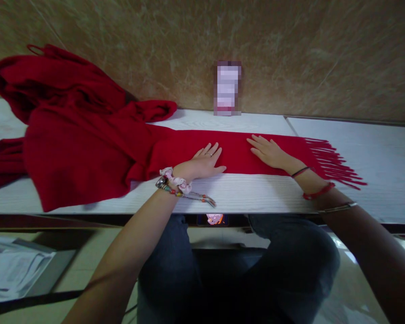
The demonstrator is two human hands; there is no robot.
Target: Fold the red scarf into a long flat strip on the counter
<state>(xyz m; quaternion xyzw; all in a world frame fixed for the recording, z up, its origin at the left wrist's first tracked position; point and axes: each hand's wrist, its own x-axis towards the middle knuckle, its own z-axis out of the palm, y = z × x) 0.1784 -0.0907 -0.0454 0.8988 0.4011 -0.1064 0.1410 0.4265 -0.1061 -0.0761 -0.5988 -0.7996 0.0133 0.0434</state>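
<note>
A red fringed scarf [236,155] lies flat along the white table, its tassels spread at the right end. Toward the left it runs into a bunched, folded heap of the same red cloth [77,148]. My left hand [202,163] rests palm down on the flat part, fingers spread, a ring on one finger. Farther right, my right hand [268,150] also lies flat on the cloth, close to the fringe, with its fingers stretched out. Neither hand grips the fabric.
The white table [384,157] is narrow and ends at a brown marbled wall [307,58]. A blurred-out phone-like object [227,87] leans on that wall. Below the front edge are a lit screen [215,219], my legs, and a box of papers [16,270] at lower left.
</note>
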